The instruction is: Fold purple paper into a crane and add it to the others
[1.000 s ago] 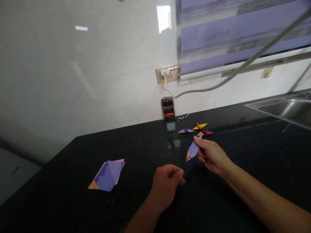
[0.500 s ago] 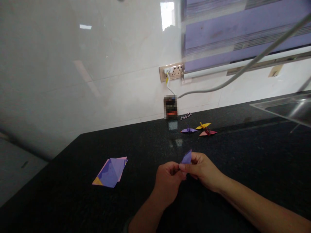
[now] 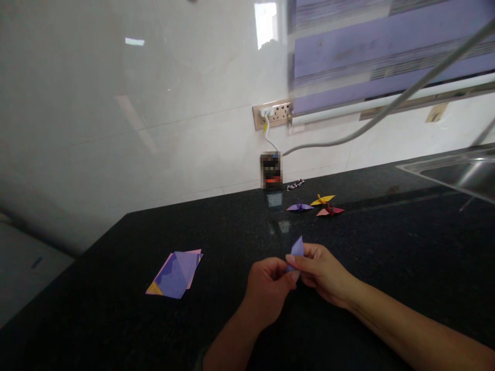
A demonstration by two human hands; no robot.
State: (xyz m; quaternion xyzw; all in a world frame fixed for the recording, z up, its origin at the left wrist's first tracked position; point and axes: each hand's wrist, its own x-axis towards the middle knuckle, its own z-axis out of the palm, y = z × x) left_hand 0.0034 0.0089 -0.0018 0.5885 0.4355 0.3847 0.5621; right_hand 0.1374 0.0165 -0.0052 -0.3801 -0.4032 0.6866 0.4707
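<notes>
Both hands meet over the black countertop [image 3: 386,247] and pinch a small folded purple paper piece [image 3: 297,248]. My left hand [image 3: 267,289] is closed, its fingertips on the lower edge of the paper. My right hand [image 3: 323,273] is closed on it from the right, thumb on top. The pointed tip of the paper sticks up between them. A stack of flat purple, pink and yellow paper sheets [image 3: 175,267] lies to the left of my hands. Farther back rest three folded paper cranes: a purple crane [image 3: 299,207], a yellow crane [image 3: 322,199] and a red crane [image 3: 330,211].
A small dark box [image 3: 271,170] stands against the white wall under a socket strip [image 3: 273,115] with a plugged cable. A beaded string [image 3: 294,184] lies beside the box. A steel sink [image 3: 456,172] sits at the right. The counter's edge drops off at the left.
My right hand brought the purple paper down and toward me to meet my left hand, which now pinches it too. The paper's tip has since tilted slightly more upright.
</notes>
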